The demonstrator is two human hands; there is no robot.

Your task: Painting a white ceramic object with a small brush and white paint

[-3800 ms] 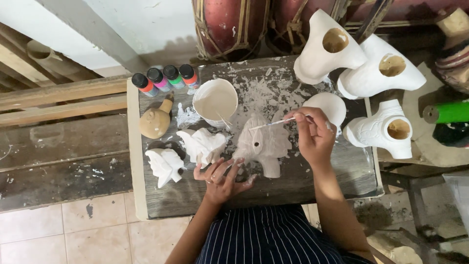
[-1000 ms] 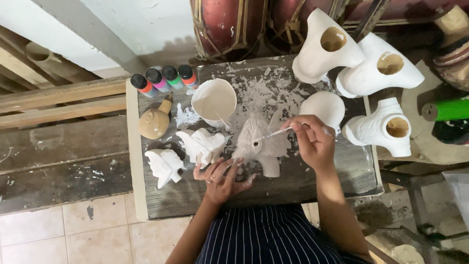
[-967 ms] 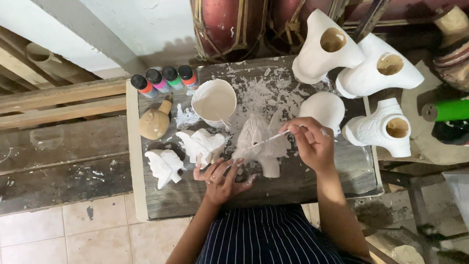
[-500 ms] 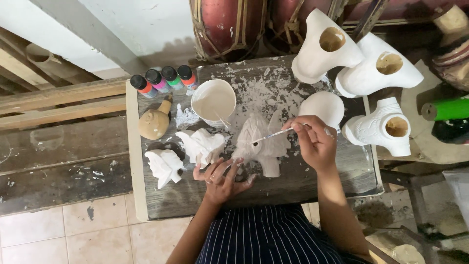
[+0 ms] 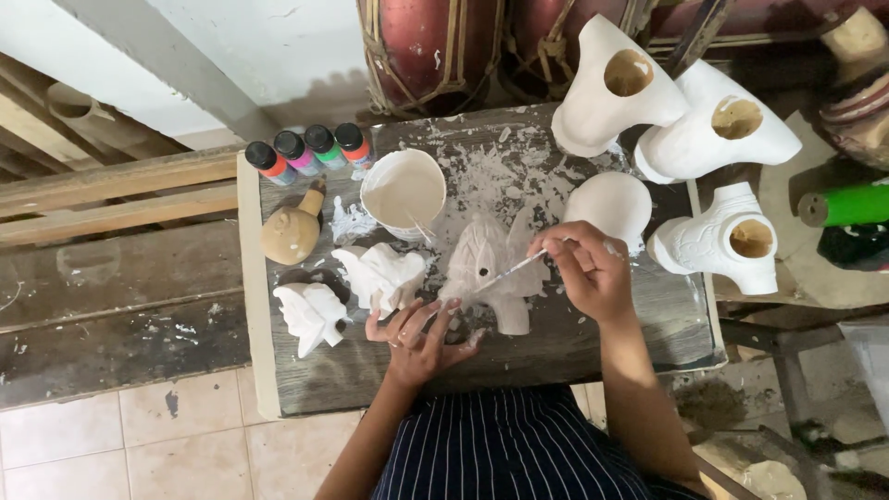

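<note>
A white-coated elephant figure [image 5: 495, 268] stands on the paint-spattered wooden table [image 5: 556, 338]. My right hand [image 5: 588, 268] grips a thin paintbrush [image 5: 514, 270] whose tip touches the figure's side. My left hand [image 5: 419, 335] rests on the table with fingers spread, touching the figure's lower left. Behind the figure is a white bowl of white paint [image 5: 403, 193].
Two more white figures [image 5: 381, 273] [image 5: 312, 313] and a tan unpainted one [image 5: 292, 231] stand at the left. Several small paint bottles [image 5: 310, 153] line the back edge. Large white hollow sculptures [image 5: 713, 185] crowd the right; a green roll [image 5: 847, 206] lies beyond. Drums [image 5: 431, 46] stand behind.
My right hand brought the brush from above the figure down onto its side and makes small strokes there. My left hand stayed in place.
</note>
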